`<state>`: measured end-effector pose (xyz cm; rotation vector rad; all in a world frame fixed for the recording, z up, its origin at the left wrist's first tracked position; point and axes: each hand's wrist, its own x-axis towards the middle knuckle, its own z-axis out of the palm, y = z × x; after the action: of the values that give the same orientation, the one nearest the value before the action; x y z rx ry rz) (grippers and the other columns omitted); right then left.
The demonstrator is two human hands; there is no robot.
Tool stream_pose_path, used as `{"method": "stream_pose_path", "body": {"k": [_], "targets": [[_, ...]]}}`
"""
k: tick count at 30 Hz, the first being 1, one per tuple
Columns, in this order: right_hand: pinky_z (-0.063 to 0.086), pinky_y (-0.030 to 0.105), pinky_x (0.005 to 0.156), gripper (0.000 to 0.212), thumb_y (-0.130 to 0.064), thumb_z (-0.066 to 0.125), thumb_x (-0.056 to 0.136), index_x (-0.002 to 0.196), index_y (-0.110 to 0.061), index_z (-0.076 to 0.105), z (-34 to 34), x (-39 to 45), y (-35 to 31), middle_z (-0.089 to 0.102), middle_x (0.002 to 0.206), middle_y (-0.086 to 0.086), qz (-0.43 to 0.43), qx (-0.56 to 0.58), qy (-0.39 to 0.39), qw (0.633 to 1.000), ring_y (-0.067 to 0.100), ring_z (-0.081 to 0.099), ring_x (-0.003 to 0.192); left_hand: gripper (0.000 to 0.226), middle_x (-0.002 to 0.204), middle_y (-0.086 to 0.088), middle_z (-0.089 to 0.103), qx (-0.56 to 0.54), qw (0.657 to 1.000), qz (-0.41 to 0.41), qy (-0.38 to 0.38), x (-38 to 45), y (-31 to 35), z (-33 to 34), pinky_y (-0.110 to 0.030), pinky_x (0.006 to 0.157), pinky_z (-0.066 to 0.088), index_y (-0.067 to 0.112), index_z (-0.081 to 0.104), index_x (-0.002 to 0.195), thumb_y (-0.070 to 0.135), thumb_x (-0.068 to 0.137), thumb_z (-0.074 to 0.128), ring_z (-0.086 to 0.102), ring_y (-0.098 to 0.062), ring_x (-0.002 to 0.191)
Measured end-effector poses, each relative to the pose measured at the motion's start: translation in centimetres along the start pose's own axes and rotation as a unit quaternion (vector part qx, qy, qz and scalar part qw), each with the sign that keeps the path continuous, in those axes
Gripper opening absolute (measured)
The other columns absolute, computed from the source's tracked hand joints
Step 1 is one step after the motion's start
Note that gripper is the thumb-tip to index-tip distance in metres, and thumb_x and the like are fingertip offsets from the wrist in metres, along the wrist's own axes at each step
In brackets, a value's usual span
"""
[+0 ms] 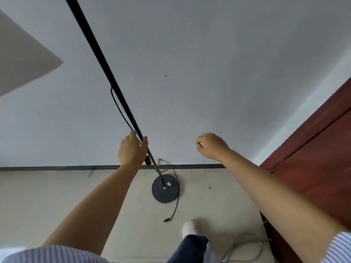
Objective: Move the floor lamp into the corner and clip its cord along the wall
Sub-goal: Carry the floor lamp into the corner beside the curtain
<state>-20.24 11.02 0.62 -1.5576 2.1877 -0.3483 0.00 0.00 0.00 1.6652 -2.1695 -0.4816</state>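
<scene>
left hand (133, 150) wrapped around lamp pole (106, 69); right hand (210, 146) loosely curled, holding nothing. round base (165, 188) on floor by wall, cord (175, 204) trailing unplugged.

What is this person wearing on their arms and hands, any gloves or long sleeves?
No gloves: the left hand and right hand are bare, with no visible rings or watch. Both forearms are uncovered. Short sleeves in fine blue-and-white stripes show at the bottom corners of the view.
</scene>
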Motion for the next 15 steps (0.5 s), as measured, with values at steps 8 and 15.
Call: {"method": "stream_pose_path", "body": {"k": [8, 15], "targets": [[0.037, 0.031, 0.069, 0.025, -0.005, 0.036, 0.085, 0.09, -0.001, 0.06, 1.4, 10.7, 1.3, 0.062, 0.102, 0.017, -0.027, -0.004, -0.131, 0.991, 0.027, 0.05, 0.085, 0.025, 0.077, -0.011, 0.045, -0.11, 0.974, -0.092, 0.174, 6.6, 0.9, 0.4, -0.034, 0.063, 0.031, 0.007, 0.039, 0.082, 0.025, 0.088, 0.056, 0.048, -0.032, 0.078], [0.037, 0.025, 0.063, 0.028, -0.002, 0.035, 0.085, 0.078, -0.001, 0.062, 9.2, 18.0, 0.0, 0.064, 0.086, 0.015, -0.105, 0.017, -0.251, 0.962, 0.025, 0.056, 0.077, 0.038, 0.068, 0.001, 0.043, -0.137, 0.958, -0.112, 0.224, 9.4, -0.7, 1.1, -0.02, 0.058, 0.039, 0.028, 0.031, 0.067, 0.021, 0.08, 0.067, 0.048, -0.02, 0.063]]}}
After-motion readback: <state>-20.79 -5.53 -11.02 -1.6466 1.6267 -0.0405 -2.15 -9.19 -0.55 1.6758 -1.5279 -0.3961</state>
